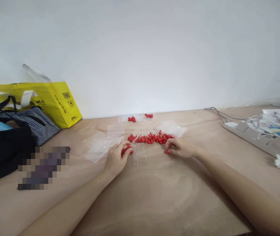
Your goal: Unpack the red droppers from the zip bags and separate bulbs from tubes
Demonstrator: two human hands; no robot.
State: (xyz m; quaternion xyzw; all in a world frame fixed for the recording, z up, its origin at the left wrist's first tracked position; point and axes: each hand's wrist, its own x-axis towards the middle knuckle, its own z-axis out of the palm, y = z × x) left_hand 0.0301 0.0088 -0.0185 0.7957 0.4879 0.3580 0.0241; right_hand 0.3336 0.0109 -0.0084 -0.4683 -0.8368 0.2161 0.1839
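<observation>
A: Where's open room?
B: The tabletop (154,196) lies bare along its near edge.
A: And what blocks?
B: Bags (31,126) at the left edge, power strip (253,135) at the right edge, droppers (149,138) toward the far edge.

View: one head-worn camera.
Position: over the near edge of the bench (154,203), at head height.
Facing: forward and down, toward the white wall (154,49).
Nearness: fairly near; outstretched left hand (115,159) and right hand (179,147) sit mid-frame.

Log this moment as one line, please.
left hand: grip on red-bulb droppers | right hand: touching dropper pile, grip unclear | clear bags: flat beside pile | surface: wooden table
</observation>
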